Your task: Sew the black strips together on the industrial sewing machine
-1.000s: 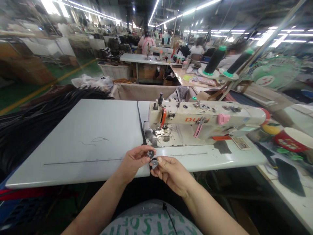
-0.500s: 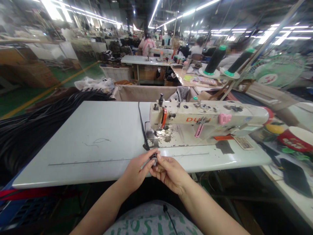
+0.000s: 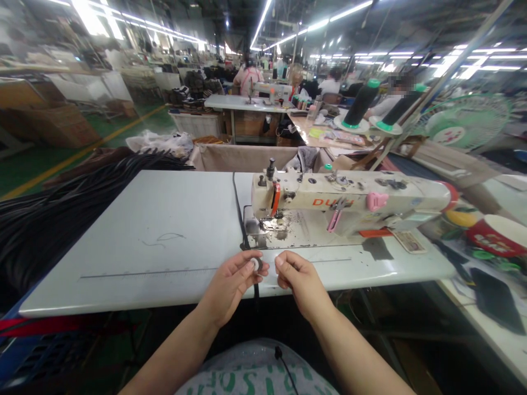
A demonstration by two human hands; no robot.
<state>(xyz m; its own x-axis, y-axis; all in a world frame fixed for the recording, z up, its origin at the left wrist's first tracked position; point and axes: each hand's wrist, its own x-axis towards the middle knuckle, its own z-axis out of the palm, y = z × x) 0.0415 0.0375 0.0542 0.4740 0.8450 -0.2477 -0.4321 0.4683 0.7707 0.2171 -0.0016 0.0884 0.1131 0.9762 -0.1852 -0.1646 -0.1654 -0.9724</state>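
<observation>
My left hand (image 3: 230, 285) pinches a small round bobbin (image 3: 257, 264), pale in the middle with a dark rim, above the front edge of the sewing table (image 3: 123, 230). Just to its right, a small gap away, my right hand (image 3: 304, 285) has thumb and forefinger pressed together. Whatever those fingertips hold, perhaps a thread, is too fine to make out. A narrow black strap (image 3: 239, 211) runs down the tabletop beside the needle plate, passes behind my left hand and hangs over the front edge. The sewing machine (image 3: 304, 200) stands beyond my hands.
A heap of black straps (image 3: 82, 203) lies along the left side. Black thread cones (image 3: 360, 107) stand behind the machine, near a green fan (image 3: 465, 120). A phone (image 3: 496, 299) and a red bowl (image 3: 498, 236) sit at right. People work farther back.
My hands were together around the small bobbin. Now they are apart: the right hand has drawn off to the right, and the bobbin stays in the left, its round face showing.
</observation>
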